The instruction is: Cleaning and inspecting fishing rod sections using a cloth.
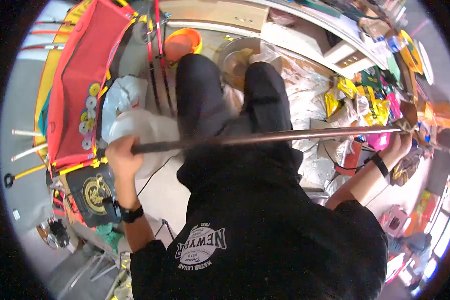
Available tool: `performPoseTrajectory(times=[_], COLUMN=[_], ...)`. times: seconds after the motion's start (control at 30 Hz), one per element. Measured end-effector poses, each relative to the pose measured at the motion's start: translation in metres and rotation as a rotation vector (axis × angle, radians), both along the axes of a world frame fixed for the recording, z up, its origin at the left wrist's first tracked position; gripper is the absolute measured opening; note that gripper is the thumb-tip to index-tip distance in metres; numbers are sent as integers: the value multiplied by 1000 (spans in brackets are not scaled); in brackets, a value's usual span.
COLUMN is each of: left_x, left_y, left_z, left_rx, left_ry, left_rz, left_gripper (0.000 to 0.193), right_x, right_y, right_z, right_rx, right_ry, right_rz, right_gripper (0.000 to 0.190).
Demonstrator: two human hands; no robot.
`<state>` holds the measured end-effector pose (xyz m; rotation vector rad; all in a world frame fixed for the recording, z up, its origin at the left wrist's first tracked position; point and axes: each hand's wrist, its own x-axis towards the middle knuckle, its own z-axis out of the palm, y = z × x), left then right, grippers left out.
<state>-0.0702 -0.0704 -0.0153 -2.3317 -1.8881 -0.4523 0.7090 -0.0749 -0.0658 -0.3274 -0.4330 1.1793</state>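
A long pole point(262, 138), likely a fishing rod, spans level across my lap, brown along its middle with a dark grip at the left. My left hand point(124, 157) is closed around the grip end and wears a dark wristband. Out at the far right, my right hand point(399, 144) is closed around the pole's other end. A beige cloth-like piece point(408, 125) shows at those fingers; blur hides its exact form. Beneath the pole are my dark-trousered knees point(268, 90). Behind my left hand stands a blurred white tub point(153, 129).
Left lies an open red case point(84, 75) holding several round spools point(91, 102). Red-and-black rods point(161, 56) lean beside it. Ahead are an orange bucket point(180, 43), a metal basin point(227, 56) and drawers point(213, 15). Yellow packets point(377, 108) crowd the right. A black emblem bag point(93, 195) sits left.
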Motion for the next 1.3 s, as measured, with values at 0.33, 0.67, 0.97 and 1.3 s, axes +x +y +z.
performPoseTrajectory(times=[0.33,0.67,0.97,1.3], left_x=[80,153,189,199], left_y=[-24,-15,-3,16], left_z=[-4,9,-9,-17], left_rx=[-265,-493,-734,-415], left_ry=[-41,-223,-520,-741], left_rz=[-37,-84,-82,-342], left_gripper=[7,17,26,20], right_x=[-143,-277,-360,-397], right_y=[5,44,39,3], right_z=[44,42,55,22], right_rx=[-210,-87,-280,-188], right_ry=[-27,92,-310,-888], right_rz=[-282,103,8,332], right_gripper=[32,41,55,53])
